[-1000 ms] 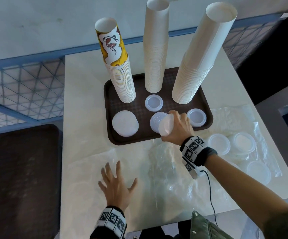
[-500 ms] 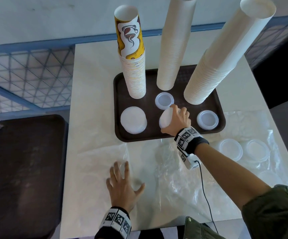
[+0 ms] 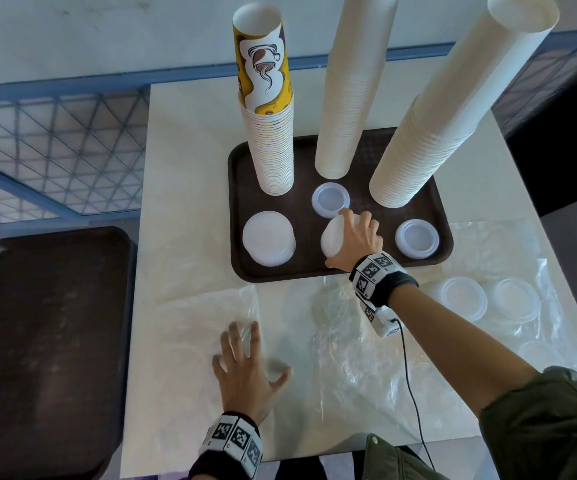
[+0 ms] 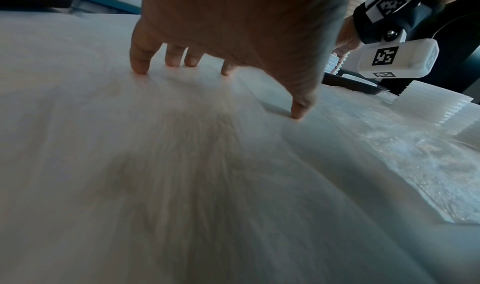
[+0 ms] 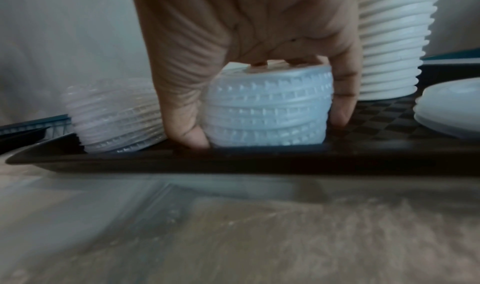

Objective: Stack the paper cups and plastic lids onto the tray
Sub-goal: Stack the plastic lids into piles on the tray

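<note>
A dark brown tray (image 3: 237, 216) holds three tall cup stacks: a yellow-printed one (image 3: 269, 109), a white middle one (image 3: 353, 91) and a leaning white one (image 3: 453, 109). My right hand (image 3: 356, 237) grips a stack of clear plastic lids (image 5: 267, 109) from above, thumb and fingers round its sides, its base on the tray (image 5: 389, 115). Other lid piles sit on the tray at the left (image 3: 269, 242), the middle (image 3: 331, 199) and the right (image 3: 417, 238). My left hand (image 3: 245, 362) rests with spread fingertips (image 4: 141, 62) on a plastic sheet on the table.
Loose lids (image 3: 463, 297) lie on crinkled clear plastic bags (image 3: 349, 341) at the table's right. A second dark tray (image 3: 45, 341) sits off the table's left side. A blue metal grid railing (image 3: 55, 150) runs behind the table.
My right hand has carried the lid stack further onto the tray and turned it upright, setting it down. The left hand stays spread on the plastic sheet.
</note>
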A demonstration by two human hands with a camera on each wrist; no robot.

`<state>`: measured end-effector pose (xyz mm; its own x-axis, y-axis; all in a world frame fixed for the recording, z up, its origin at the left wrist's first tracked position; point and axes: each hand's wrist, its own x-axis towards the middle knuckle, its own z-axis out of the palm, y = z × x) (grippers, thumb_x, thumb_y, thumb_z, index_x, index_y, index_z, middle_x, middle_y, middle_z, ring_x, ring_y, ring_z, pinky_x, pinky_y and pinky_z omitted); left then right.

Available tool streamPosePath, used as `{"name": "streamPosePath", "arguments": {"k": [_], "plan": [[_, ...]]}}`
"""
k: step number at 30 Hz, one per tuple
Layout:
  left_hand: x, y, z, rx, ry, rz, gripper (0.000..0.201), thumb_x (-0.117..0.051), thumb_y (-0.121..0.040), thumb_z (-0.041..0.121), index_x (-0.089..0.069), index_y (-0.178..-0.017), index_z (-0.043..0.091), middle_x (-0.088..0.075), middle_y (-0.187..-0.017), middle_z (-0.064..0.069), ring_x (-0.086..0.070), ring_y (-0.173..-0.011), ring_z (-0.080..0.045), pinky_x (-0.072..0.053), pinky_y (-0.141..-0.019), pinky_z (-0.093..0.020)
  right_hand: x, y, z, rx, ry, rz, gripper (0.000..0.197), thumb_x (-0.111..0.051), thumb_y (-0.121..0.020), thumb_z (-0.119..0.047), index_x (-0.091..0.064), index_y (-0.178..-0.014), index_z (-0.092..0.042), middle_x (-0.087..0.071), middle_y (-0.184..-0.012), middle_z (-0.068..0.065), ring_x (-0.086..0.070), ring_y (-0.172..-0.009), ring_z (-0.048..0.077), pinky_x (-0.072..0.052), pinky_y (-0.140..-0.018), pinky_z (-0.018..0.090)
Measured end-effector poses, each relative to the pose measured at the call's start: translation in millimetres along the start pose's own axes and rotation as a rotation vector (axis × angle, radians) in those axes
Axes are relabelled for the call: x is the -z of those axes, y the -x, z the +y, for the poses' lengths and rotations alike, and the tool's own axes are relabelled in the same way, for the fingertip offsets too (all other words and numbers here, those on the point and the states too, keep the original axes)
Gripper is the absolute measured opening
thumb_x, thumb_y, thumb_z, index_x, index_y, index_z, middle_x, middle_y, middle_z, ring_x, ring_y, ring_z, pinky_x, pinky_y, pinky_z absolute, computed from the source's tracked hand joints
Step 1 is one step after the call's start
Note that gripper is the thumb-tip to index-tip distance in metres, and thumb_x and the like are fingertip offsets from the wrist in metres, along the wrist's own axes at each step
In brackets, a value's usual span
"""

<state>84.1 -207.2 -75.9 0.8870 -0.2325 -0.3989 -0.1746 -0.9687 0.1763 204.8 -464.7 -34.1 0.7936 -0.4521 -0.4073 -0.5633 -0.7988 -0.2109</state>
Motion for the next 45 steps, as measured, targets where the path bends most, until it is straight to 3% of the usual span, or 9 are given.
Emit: {"name": "streamPosePath", "arguments": {"k": [5,14,21,30,32,36,41,43,45], "plan": [[-1.0,-1.2,0.7,-0.022,-0.024,0.028,0.105,-0.073,-0.049,0.067,-0.039,-0.134,0.016,-0.044,-0.139,-0.022,-0.047,-0.122,-0.042,-0.048,-0.082,-0.056,-0.4,-1.6,0.8,0.001,-0.004,-0.002,0.103,-0.084,-0.054,-0.035,-0.023,-0.136,-0.024,-0.03,-0.132,0.014,-0.033,-0.123,0.033,-0.044,-0.091,0.047],[-5.0,-2.2,-0.8,-0.025,-0.014,0.061,0.106,-0.07,-0.052,0.068,-0.034,-0.136,0.016,-0.041,-0.141,-0.022,-0.037,-0.127,-0.04,-0.046,-0.085,-0.059,-4.1,-2.8,-2.3,-0.034,-0.03,0.035,0.097,-0.082,-0.056,-0.036,-0.026,-0.134,-0.022,-0.031,-0.131,0.014,-0.035,-0.12,0.033,-0.043,-0.089,0.046],[-5.8,-1.7,-1.0,-0.022,-0.021,0.066,0.1,-0.055,-0.055,0.071,-0.035,-0.136,0.016,-0.042,-0.14,-0.023,-0.046,-0.123,-0.044,-0.046,-0.085,-0.059,-4.0,-5.9,-2.5,-0.015,0.026,0.025,0.098,-0.082,-0.054,-0.037,-0.026,-0.133,-0.022,-0.031,-0.129,0.013,-0.035,-0.119,0.033,-0.042,-0.089,0.046],[-6.5,-0.8,-2.2,-0.03,-0.037,0.067,0.105,-0.068,-0.055,0.07,-0.032,-0.138,0.017,-0.038,-0.143,-0.022,-0.043,-0.127,-0.043,-0.044,-0.088,-0.059,-5.3,0.0,2.4,0.034,0.001,0.07,0.107,-0.079,-0.057,-0.049,-0.017,-0.141,-0.022,-0.025,-0.141,0.017,-0.029,-0.128,0.036,-0.036,-0.098,0.051],[-6.5,-0.5,-2.4,-0.02,-0.024,0.069,0.104,-0.066,-0.058,0.07,-0.03,-0.14,0.018,-0.033,-0.147,-0.021,-0.037,-0.131,-0.042,-0.041,-0.092,-0.06,-3.3,5.4,4.0,0.067,-0.002,0.102,0.115,-0.075,-0.059,-0.058,-0.009,-0.145,-0.022,-0.013,-0.15,0.019,-0.015,-0.139,0.038,-0.022,-0.109,0.055],[-5.6,-1.0,-1.0,-0.036,-0.044,0.059,0.105,-0.072,-0.048,0.067,-0.04,-0.134,0.015,-0.044,-0.138,-0.022,-0.049,-0.121,-0.043,-0.047,-0.081,-0.059,1.0,27.7,12.5,0.163,-0.054,0.211,0.106,-0.062,-0.072,-0.061,-0.003,-0.148,-0.02,0.002,-0.156,0.017,0.004,-0.144,0.034,-0.002,-0.114,0.055],[-6.6,-2.5,-1.2,-0.045,-0.036,0.084,0.105,-0.071,-0.048,0.067,-0.04,-0.134,0.016,-0.044,-0.138,-0.023,-0.049,-0.121,-0.044,-0.046,-0.082,-0.059,-18.7,49.0,23.6,0.271,-0.019,0.166,0.077,-0.032,-0.085,-0.058,-0.012,-0.148,-0.021,0.002,-0.156,0.017,0.001,-0.144,0.037,-0.006,-0.112,0.059],[-6.0,-2.9,-1.4,-0.045,-0.029,0.069,0.104,-0.067,-0.048,0.068,-0.039,-0.134,0.016,-0.045,-0.137,-0.023,-0.049,-0.12,-0.044,-0.047,-0.081,-0.059,-24.5,49.0,23.6,0.288,-0.016,0.15,0.076,-0.018,-0.08,-0.057,-0.018,-0.147,-0.022,-0.006,-0.156,0.02,-0.005,-0.143,0.041,-0.011,-0.11,0.061],[-5.6,-3.0,-1.6,-0.038,-0.025,0.067,0.1,-0.059,-0.05,0.069,-0.038,-0.133,0.017,-0.045,-0.137,-0.022,-0.049,-0.12,-0.044,-0.047,-0.081,-0.058,-27.4,48.0,22.6,0.306,0.024,0.137,0.071,-0.021,-0.081,-0.053,-0.025,-0.145,-0.022,-0.019,-0.152,0.023,-0.02,-0.139,0.045,-0.02,-0.106,0.064]]}}
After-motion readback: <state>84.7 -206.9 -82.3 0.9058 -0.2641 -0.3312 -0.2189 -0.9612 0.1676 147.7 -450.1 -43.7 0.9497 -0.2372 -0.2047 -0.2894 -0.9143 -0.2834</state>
